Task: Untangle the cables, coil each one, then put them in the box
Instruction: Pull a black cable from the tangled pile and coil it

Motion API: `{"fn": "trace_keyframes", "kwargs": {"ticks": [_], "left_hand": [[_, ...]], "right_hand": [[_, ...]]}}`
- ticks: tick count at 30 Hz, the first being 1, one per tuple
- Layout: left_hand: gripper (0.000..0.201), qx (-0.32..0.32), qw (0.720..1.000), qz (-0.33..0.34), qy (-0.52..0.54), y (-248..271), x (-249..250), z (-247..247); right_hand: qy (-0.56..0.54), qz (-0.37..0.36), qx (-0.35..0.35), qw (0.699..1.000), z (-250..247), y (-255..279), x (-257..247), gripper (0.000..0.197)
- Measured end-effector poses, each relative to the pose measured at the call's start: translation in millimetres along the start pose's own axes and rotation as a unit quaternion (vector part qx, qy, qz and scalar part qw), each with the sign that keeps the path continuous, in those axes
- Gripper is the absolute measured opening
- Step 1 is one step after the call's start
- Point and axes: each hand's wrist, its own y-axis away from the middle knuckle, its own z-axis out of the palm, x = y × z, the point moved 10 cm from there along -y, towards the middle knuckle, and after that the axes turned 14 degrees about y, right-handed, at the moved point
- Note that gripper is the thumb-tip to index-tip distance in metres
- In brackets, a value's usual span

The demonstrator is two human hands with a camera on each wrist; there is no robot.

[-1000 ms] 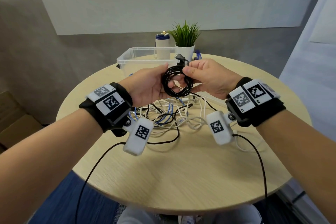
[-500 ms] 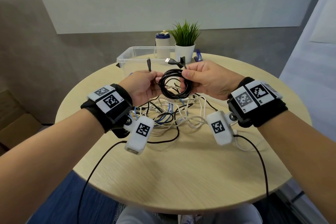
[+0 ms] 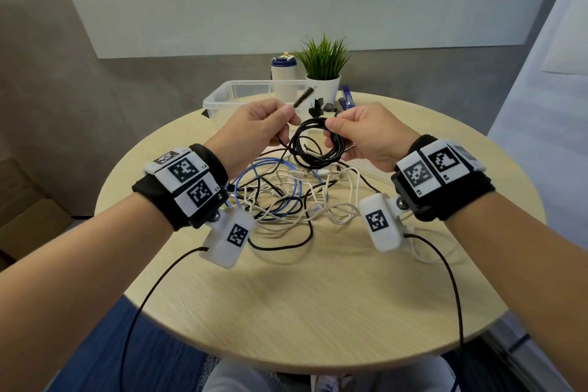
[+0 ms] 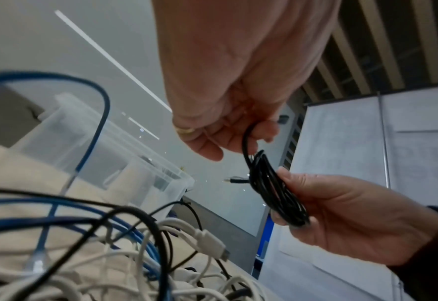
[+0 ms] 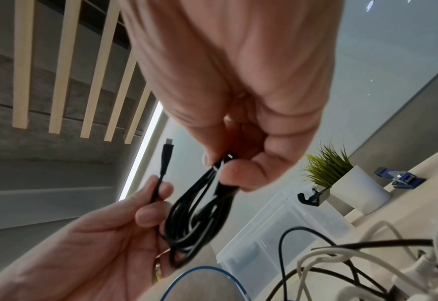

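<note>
A coiled black cable hangs in the air above the table, between both hands. My right hand pinches the coil at its top right edge. My left hand pinches the cable's free end just below the plug, which points up and away. In the left wrist view the coil sits in the right hand's fingers. Below lies a tangle of white, blue and black cables on the round table. The clear plastic box stands behind the hands; I see nothing in it.
A potted plant, a white and blue canister, a blue stapler and a small black clip stand at the table's far edge. Black wires run from the wrist cameras over the near edge.
My left hand let go of the coil, took the free end and drew it out to the left and up. The right hand keeps the coil. The pile below shows more.
</note>
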Motion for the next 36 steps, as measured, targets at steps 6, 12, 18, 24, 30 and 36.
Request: {"fn": "trace_keyframes", "kwargs": {"ticks": [6,12,18,24,30,36], "left_hand": [[0.022,0.02,0.985,-0.038,-0.17,4,-3,-7],[0.018,0.062,0.967,0.003,-0.248,2,0,-3],[0.021,-0.001,0.967,-0.043,-0.25,0,-19,7],[0.018,-0.059,0.991,-0.117,-0.028,7,-26,19],[0.014,-0.037,0.971,-0.196,0.135,8,-30,16],[0.021,-0.013,0.959,-0.228,0.169,7,-32,11]], "right_hand": [[-0.018,0.004,0.004,1.0,3,-1,3,0.023],[0.013,-0.027,-0.008,1.0,4,1,-6,0.021],[0.014,-0.057,-0.042,0.997,9,4,-12,0.019],[0.016,-0.068,-0.074,0.995,17,4,-11,0.018],[0.061,-0.102,-0.081,0.99,18,5,-18,0.02],[0.062,-0.122,-0.116,0.984,29,10,-23,0.022]]}}
